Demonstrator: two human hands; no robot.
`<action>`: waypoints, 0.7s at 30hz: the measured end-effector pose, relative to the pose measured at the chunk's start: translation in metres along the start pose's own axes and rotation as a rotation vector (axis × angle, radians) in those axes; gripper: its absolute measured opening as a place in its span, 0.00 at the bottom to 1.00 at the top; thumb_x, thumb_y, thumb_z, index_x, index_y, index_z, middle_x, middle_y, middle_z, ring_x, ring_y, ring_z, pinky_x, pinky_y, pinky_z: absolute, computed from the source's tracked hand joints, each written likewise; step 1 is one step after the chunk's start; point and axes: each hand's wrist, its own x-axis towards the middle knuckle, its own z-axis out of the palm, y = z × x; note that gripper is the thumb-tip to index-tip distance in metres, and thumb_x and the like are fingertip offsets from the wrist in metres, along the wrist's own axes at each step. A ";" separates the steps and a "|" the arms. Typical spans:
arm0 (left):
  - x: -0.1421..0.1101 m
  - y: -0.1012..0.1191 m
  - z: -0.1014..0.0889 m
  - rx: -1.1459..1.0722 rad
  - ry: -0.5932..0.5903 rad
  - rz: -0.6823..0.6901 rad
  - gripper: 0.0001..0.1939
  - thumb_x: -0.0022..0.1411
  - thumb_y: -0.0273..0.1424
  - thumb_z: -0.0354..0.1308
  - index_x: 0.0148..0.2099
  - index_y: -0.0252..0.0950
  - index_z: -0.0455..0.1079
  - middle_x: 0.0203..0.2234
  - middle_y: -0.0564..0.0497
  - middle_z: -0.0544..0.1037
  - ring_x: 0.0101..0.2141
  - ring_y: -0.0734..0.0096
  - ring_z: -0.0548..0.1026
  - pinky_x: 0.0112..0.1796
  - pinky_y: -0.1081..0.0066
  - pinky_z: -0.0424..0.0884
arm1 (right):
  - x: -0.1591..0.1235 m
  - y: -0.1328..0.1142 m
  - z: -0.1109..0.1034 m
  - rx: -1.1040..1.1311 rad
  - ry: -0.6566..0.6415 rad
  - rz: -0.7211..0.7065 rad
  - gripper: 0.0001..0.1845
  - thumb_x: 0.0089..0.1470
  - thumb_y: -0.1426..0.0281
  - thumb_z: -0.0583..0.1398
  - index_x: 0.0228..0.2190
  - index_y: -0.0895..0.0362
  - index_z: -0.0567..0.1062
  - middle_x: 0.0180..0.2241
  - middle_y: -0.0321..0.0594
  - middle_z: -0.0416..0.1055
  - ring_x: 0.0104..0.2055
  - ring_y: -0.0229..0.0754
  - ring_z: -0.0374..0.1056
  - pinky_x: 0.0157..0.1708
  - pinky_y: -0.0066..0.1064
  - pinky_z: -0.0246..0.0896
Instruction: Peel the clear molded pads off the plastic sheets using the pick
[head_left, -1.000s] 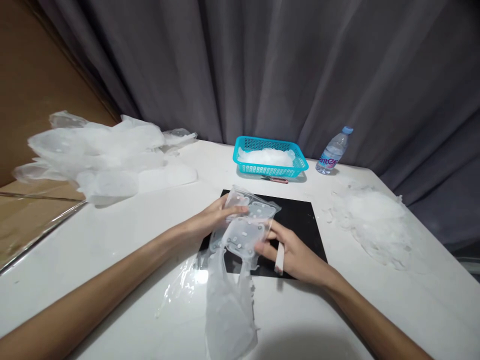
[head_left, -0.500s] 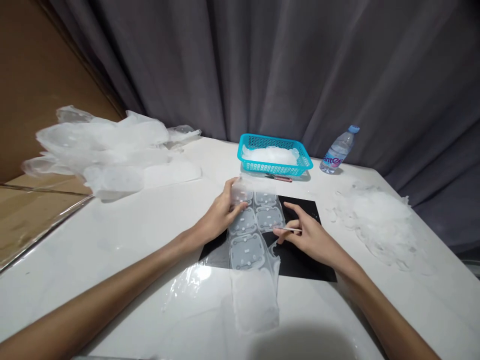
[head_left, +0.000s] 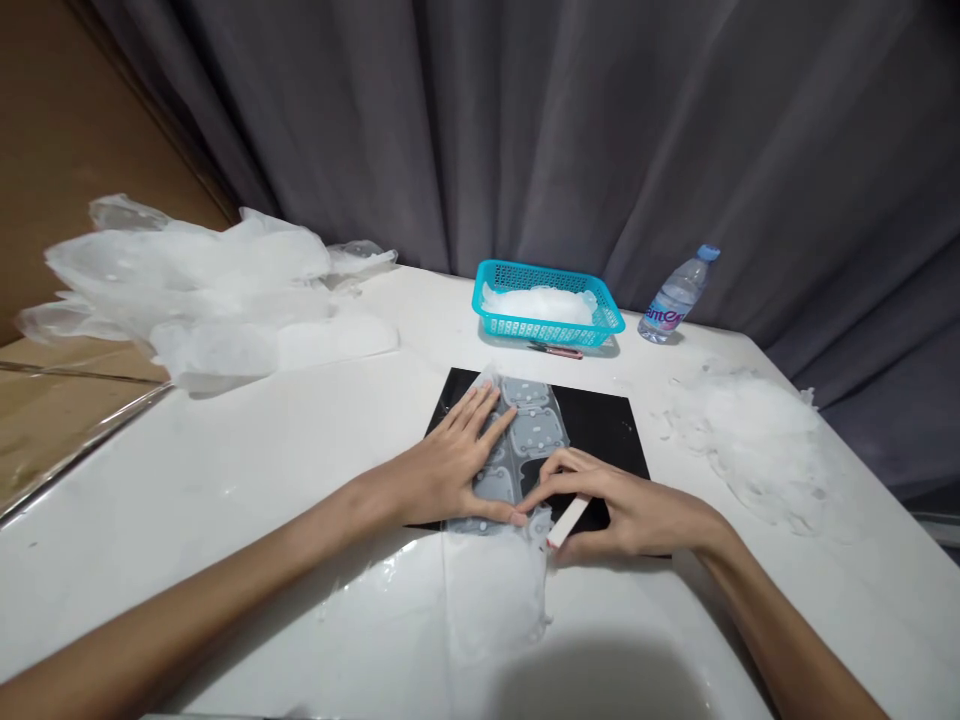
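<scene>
A translucent moulded sheet (head_left: 531, 430) with rounded pads and small white dots lies lengthwise over a black mat (head_left: 600, 425) on the white table. My left hand (head_left: 454, 460) lies flat on the sheet's left side, fingers stretched out. My right hand (head_left: 626, 510) rests at the sheet's near right edge, fingers curled round a small white stick-like tool (head_left: 568, 522). The sheet's plain tail (head_left: 491, 590) runs off the mat toward me.
A turquoise basket (head_left: 546, 315) of white pieces stands behind the mat, with a small red-handled tool (head_left: 556, 350) in front of it. A water bottle (head_left: 675, 298) stands at the back right. Loose scraps (head_left: 757, 435) lie right; piled translucent sheets (head_left: 195, 290) lie left.
The sheet has gone from lifted and crumpled to spread flat on the mat. My left hand has flattened onto it. My right hand has come down to its near edge.
</scene>
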 end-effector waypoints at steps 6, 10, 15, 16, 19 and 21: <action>0.000 -0.024 -0.010 0.029 -0.002 -0.006 0.73 0.42 0.68 0.68 0.79 0.41 0.42 0.76 0.36 0.27 0.71 0.20 0.26 0.66 0.27 0.35 | 0.007 -0.003 0.017 0.050 0.059 -0.007 0.04 0.65 0.66 0.64 0.40 0.52 0.80 0.46 0.39 0.77 0.48 0.44 0.72 0.51 0.35 0.65; 0.001 -0.031 -0.012 0.037 -0.017 0.038 0.73 0.42 0.67 0.69 0.79 0.39 0.43 0.77 0.35 0.35 0.72 0.25 0.27 0.67 0.30 0.33 | 0.008 -0.012 0.026 0.177 0.091 0.076 0.04 0.68 0.68 0.59 0.38 0.53 0.74 0.32 0.33 0.80 0.32 0.38 0.72 0.35 0.29 0.61; 0.002 -0.025 -0.018 0.007 -0.063 0.024 0.70 0.43 0.66 0.70 0.79 0.42 0.45 0.77 0.37 0.38 0.73 0.28 0.30 0.68 0.31 0.32 | 0.005 -0.024 0.024 0.235 0.143 0.097 0.07 0.69 0.63 0.59 0.40 0.53 0.72 0.24 0.29 0.76 0.27 0.37 0.69 0.32 0.27 0.58; 0.002 -0.023 -0.019 -0.001 -0.079 0.016 0.70 0.44 0.66 0.70 0.79 0.42 0.45 0.77 0.38 0.37 0.73 0.28 0.30 0.68 0.31 0.33 | 0.004 -0.024 0.022 0.201 0.148 0.112 0.07 0.68 0.62 0.61 0.40 0.53 0.72 0.22 0.27 0.74 0.25 0.36 0.66 0.30 0.27 0.56; 0.002 -0.018 -0.020 -0.009 -0.130 0.026 0.71 0.45 0.66 0.69 0.79 0.41 0.40 0.77 0.37 0.32 0.74 0.30 0.31 0.68 0.34 0.38 | 0.000 -0.020 0.015 0.091 0.092 0.136 0.09 0.64 0.61 0.65 0.38 0.53 0.77 0.21 0.27 0.72 0.23 0.34 0.63 0.27 0.26 0.53; 0.002 -0.016 -0.021 -0.002 -0.157 0.053 0.72 0.47 0.65 0.68 0.80 0.40 0.36 0.77 0.37 0.30 0.74 0.33 0.31 0.69 0.36 0.40 | -0.003 -0.017 0.010 0.048 0.050 0.111 0.11 0.64 0.59 0.65 0.36 0.54 0.80 0.23 0.31 0.75 0.25 0.35 0.67 0.28 0.27 0.55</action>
